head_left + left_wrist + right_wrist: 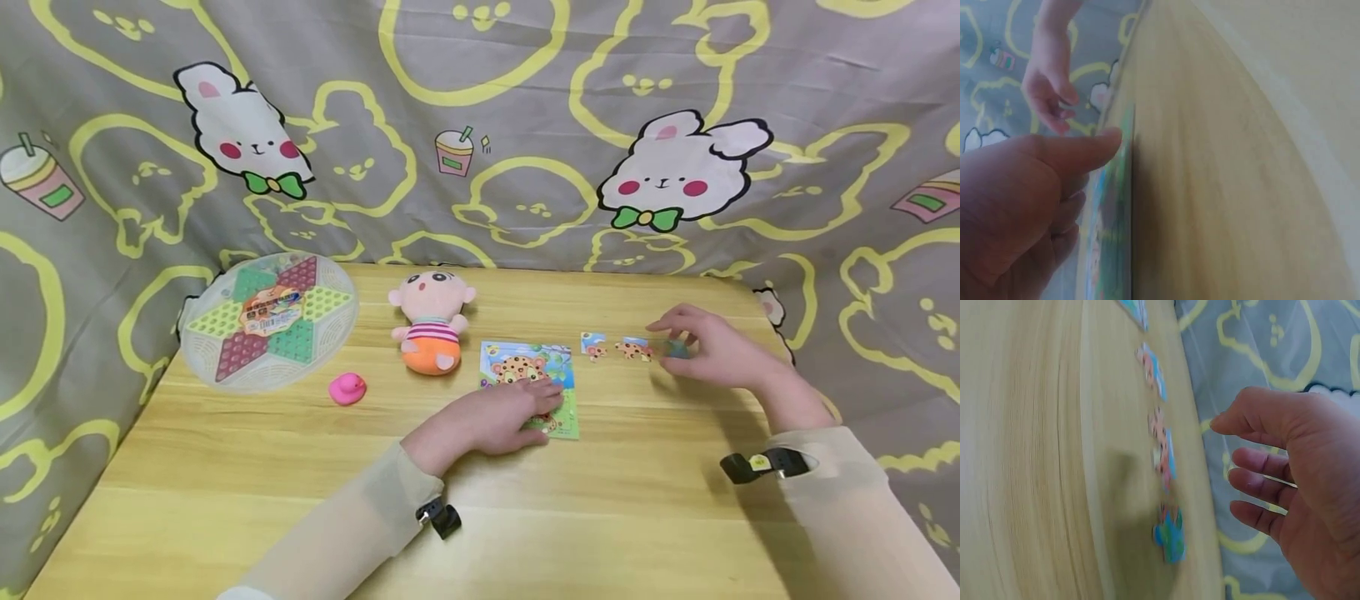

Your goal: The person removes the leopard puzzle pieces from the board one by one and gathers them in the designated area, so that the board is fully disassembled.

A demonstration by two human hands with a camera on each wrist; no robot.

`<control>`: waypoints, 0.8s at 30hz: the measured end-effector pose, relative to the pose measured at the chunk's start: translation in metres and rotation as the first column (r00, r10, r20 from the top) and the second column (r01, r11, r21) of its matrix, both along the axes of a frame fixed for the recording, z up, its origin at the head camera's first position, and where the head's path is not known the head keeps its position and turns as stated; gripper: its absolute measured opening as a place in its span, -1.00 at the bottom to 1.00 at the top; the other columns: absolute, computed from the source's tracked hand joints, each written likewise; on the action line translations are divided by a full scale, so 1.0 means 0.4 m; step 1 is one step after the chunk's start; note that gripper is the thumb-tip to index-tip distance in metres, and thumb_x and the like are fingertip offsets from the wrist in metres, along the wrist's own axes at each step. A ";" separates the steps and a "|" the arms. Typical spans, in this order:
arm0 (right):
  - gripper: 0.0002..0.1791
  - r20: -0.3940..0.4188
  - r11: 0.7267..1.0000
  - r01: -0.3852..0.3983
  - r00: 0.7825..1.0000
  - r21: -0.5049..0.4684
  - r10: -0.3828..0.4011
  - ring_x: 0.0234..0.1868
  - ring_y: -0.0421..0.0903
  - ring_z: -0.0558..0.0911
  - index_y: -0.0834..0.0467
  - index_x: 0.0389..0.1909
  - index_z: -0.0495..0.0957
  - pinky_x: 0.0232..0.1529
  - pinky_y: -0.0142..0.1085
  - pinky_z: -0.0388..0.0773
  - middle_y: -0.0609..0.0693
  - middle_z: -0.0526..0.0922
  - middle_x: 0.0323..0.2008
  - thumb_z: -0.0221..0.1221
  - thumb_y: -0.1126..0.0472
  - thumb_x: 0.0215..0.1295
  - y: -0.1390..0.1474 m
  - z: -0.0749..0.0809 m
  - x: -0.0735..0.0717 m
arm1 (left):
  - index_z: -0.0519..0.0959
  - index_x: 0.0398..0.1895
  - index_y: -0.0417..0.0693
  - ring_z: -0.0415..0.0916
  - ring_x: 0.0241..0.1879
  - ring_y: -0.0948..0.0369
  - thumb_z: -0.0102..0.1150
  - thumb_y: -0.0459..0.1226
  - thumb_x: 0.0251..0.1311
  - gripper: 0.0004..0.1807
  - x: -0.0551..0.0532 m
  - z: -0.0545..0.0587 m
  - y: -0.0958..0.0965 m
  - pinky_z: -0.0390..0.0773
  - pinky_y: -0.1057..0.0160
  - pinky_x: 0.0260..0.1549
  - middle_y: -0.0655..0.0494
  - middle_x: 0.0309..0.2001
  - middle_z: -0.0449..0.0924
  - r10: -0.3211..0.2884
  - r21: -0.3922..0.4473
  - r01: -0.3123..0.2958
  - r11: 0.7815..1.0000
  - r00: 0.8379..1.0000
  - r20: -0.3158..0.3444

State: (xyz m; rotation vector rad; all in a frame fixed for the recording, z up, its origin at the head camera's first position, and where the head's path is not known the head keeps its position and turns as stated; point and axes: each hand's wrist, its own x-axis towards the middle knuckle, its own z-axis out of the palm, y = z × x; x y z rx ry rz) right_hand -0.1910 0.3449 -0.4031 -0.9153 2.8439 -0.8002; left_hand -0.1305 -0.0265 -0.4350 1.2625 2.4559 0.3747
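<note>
My left hand (pixel 504 414) rests on a square jigsaw puzzle board (pixel 567 375) with a spotted leopard picture, covering its lower part. In the left wrist view, the thumb lies at the edge of the board (pixel 1124 237). My right hand (pixel 708 346) hovers above the table with its fingers loosely bent and nothing between them. Below it is a blue-green puzzle piece (pixel 1171 539), partly behind the fingers in the head view. Left of that piece lie spotted puzzle pieces (pixel 636 348) and another with a blue corner (pixel 592 343).
A plush doll (pixel 430 321) in orange shorts lies left of the board. Farther left are a pink rubber duck (pixel 347 388) and a round Chinese checkers board (pixel 270 322). A patterned grey curtain (pixel 525 125) hangs behind the wooden table (pixel 600 517).
</note>
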 end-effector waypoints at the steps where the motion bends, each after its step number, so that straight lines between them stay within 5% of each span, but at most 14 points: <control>1: -0.50 -0.007 1.000 -0.011 1.000 -0.006 0.011 -0.08 0.07 0.61 0.25 0.16 0.70 -0.18 -0.07 0.64 0.08 0.63 0.02 0.48 0.33 0.15 -0.011 0.004 0.001 | 0.28 0.64 -0.07 -0.04 0.64 0.12 0.18 -0.02 0.55 -0.28 0.001 0.001 -0.008 0.00 0.13 0.58 0.08 0.66 0.10 0.000 0.018 0.000 1.000 1.000 -0.002; 13: -0.48 0.030 0.992 -0.124 0.992 -0.007 0.124 -0.06 0.05 0.63 0.20 0.23 0.67 -0.14 0.02 0.64 0.03 0.62 0.03 0.47 0.28 0.23 -0.151 0.032 0.020 | 0.34 0.61 -0.07 0.09 0.61 0.13 0.22 -0.02 0.52 -0.30 0.036 -0.008 -0.122 0.10 0.09 0.57 0.08 0.63 0.19 0.024 0.120 -0.026 0.992 0.999 0.021; 24: -0.53 0.090 0.978 -0.207 0.974 -0.018 0.208 0.00 0.10 0.66 0.21 0.25 0.65 -0.05 0.07 0.68 0.08 0.65 0.08 0.42 0.24 0.34 -0.302 0.021 0.033 | 0.34 0.61 -0.07 0.08 0.61 0.12 0.24 0.07 0.48 -0.24 0.056 -0.010 -0.163 0.11 -0.02 0.56 0.11 0.63 0.18 0.054 0.121 -0.063 0.991 0.996 0.071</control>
